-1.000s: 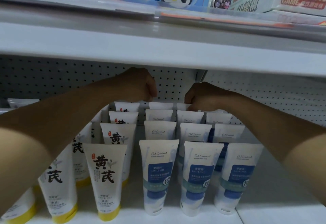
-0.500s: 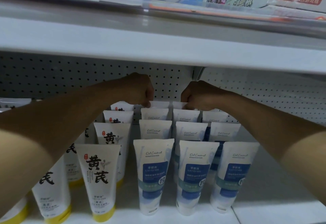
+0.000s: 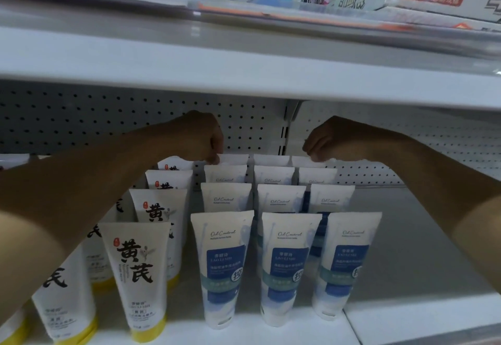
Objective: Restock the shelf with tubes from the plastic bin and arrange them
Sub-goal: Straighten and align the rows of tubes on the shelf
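**Both grips pinching the back-row tubes**

Pinching is what both hands are doing: your left hand (image 3: 202,138) is curling its fingers onto the top edge of the rearmost blue tube at 11 o'clock (image 3: 233,159), and your right hand (image 3: 329,138) is nipping the top of the rearmost tube at 1 o'clock (image 3: 305,161). Neither grip is carrying a tube; each is only holding a crimped edge.

The blue tubes (image 3: 222,266) are standing cap-down in three columns on the shelf (image 3: 406,249), with the yellow-capped tubes (image 3: 137,277) lining up towards 9 o'clock. The plastic bin is not showing.

You are probably squaring the back row against the pegboard (image 3: 108,122). Be keeping your pulls light and level, since these tubes are balancing on narrow caps and likely tip easily. Be lifting your forearms clear of the front rows, which are sitting right under your wrists, and be matching the two outer tubes to the middle one (image 3: 271,159).
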Available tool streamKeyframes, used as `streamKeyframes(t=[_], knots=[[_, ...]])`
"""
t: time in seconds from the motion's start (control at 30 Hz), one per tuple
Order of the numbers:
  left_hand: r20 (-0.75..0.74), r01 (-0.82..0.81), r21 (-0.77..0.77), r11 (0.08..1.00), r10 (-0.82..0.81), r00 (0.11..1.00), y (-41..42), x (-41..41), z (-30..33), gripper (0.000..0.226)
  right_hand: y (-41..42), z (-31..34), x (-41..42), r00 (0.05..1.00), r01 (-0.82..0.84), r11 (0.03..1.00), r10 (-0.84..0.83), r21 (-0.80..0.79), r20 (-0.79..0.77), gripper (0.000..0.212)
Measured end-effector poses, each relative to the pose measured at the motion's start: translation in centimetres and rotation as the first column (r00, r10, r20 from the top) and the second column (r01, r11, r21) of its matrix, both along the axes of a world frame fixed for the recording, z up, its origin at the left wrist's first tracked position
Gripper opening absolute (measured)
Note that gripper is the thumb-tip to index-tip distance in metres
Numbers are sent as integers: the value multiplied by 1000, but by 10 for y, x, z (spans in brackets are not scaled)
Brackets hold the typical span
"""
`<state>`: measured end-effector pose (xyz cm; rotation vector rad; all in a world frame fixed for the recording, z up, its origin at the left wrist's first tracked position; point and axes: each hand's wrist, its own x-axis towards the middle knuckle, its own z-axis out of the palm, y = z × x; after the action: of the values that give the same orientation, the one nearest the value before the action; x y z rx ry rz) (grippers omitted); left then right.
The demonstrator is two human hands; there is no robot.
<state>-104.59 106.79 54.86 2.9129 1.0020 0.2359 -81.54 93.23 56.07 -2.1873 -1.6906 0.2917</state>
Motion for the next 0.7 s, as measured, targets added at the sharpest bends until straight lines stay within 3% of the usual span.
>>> streamKeyframes(t=[0.13, 0.23, 0.57, 0.7], knots=[[1, -2, -5, 1000, 2, 1000, -2, -1, 1, 23, 2, -11, 1, 991, 24, 996, -12, -89, 135, 14], [3, -5, -2, 1000, 5, 1000, -2, -2, 0, 23, 3, -16, 1, 963, 18, 995, 10, -100, 271, 18], [34, -25, -26, 999, 25, 999, -1, -2, -2, 24, 1, -16, 2, 960, 36, 994, -5, -105, 282, 21], [95, -29, -62, 998, 35, 995, 0, -5, -2, 23, 0, -14, 2, 980, 60, 996, -46, -69, 193, 21]])
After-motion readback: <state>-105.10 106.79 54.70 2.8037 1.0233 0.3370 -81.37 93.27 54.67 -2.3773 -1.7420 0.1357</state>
